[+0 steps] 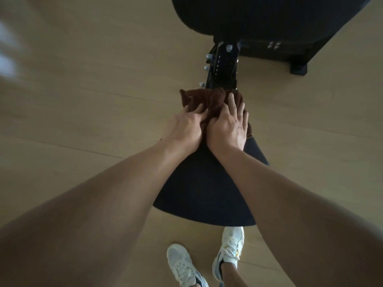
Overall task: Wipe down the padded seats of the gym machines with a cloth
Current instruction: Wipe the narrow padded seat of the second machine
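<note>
1. A dark brown, bunched terry cloth (209, 102) lies on the narrow far end of a black, wedge-shaped padded seat (199, 193), which widens toward the person.
2. The left hand (184, 129) presses down on the near left part of the cloth, its fingers curled and dug into the folds, gripping the fabric.
3. The right hand (228, 127) lies just beside the left, the two touching at the thumbs; its fingers are spread nearly flat over the right side of the cloth, pushing it onto the padding rather than pinching it.
4. Both bare forearms reach forward over the seat from the bottom corners of the view.
5. Beyond the cloth, a black metal adjustment post with a row of holes and silver knobs (222, 67) rises toward a large black padded backrest (269, 19) at the top edge.
6. Two white lace-up sneakers (230, 249) stand on the pale wooden floor (83, 90) below the seat's wide end.
</note>
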The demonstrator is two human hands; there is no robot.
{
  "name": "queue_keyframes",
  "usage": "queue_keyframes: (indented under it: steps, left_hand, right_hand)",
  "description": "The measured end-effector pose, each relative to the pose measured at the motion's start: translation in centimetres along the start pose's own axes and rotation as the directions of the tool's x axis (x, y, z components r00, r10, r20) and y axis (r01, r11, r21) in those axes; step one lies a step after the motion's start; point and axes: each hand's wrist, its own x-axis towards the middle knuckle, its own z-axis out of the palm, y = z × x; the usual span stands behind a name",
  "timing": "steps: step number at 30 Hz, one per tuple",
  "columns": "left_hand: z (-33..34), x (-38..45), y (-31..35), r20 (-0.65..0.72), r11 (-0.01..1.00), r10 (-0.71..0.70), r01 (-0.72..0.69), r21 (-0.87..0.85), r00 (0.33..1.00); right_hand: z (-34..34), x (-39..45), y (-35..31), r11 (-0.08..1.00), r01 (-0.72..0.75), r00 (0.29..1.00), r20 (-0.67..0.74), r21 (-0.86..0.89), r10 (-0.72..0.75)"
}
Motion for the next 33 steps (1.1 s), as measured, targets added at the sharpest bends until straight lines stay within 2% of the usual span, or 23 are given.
queue_keyframes:
  steps: [3, 5, 7, 11, 16, 19, 22, 25, 30, 33]
  left_hand:
    - [1.0, -3.4, -2.1, -0.082, 0.989, 0.147, -0.145, 0.036, 0.986]
    - [1.8, -6.4, -3.5, -0.125, 0.984, 0.175, -0.179, -0.016, 0.977]
    - [2.8, -9.7, -4.1, -0.139, 0.985, 0.154, -0.163, -0.058, 0.978]
    - [4.2, -15.7, -5.2, -0.25, 0.987, 0.101, -0.129, -0.097, 0.963]
    - [5.4, -18.4, -5.4, -0.286, 0.983, 0.007, -0.059, -0.174, 0.958]
    - [5.0, -17.1, -4.1, -0.202, 0.992, -0.043, 0.017, -0.129, 0.978]
    - [3.9, -14.5, -3.2, -0.042, 0.996, -0.08, 0.078, -0.047, 0.996]
    - [2.5, -10.2, -2.3, 0.088, 0.995, -0.099, 0.097, 0.031, 0.991]
    - [-0.6, -0.8, 1.9, 0.288, 0.996, -0.084, 0.079, 0.028, 0.954]
    - [0.4, 2.6, 3.7, 0.316, 0.989, -0.071, 0.025, 0.148, 0.946]
  right_hand:
    - [-0.8, -3.5, 1.2, 0.99, 0.139, 0.989, 0.048, 0.007, -0.139]
    - [-1.5, -5.9, 1.4, 0.978, 0.21, 0.974, 0.085, 0.003, -0.209]
    - [-1.6, -8.6, 1.0, 0.967, 0.255, 0.962, 0.103, -0.005, -0.253]
    - [-0.4, -13.4, 0.2, 0.951, 0.309, 0.943, 0.137, -0.011, -0.305]
    - [1.0, -14.9, 0.1, 0.927, 0.376, 0.918, 0.138, -0.01, -0.371]
    - [0.5, -13.1, 0.4, 0.887, 0.461, 0.871, 0.204, -0.023, -0.447]
    - [0.1, -9.2, 0.6, 0.855, 0.517, 0.832, 0.26, -0.044, -0.49]
    - [-0.1, -5.0, 0.5, 0.87, 0.488, 0.856, 0.232, -0.073, -0.461]
    - [-2.5, 1.1, 2.5, 0.919, 0.356, 0.931, 0.152, -0.167, -0.333]
    - [-3.7, 2.6, 4.0, 0.966, 0.232, 0.97, 0.105, -0.113, -0.22]
